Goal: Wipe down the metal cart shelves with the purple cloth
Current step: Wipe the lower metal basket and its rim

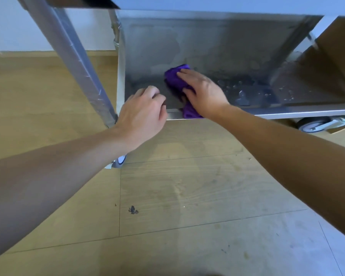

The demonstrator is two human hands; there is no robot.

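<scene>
The metal cart's lowest shelf (217, 46) lies in front of me, a shallow steel tray with a raised rim. The purple cloth (174, 77) is bunched on its near left part, with a tail hanging over the front rim. My right hand (201, 92) lies flat on the cloth, fingers straight, pressing it onto the shelf. My left hand (143, 116) hovers at the shelf's near left corner, fingers loosely curled, holding nothing. Water drops (241, 90) stand on the shelf to the right of the cloth.
A foil-wrapped cart leg (72, 62) slants down on the left, ending near a caster (120, 161). Another caster (315, 124) sits under the right front edge. An upper shelf overhangs at the top. Brown cardboard (335, 62) stands at the right. Wooden floor spreads below.
</scene>
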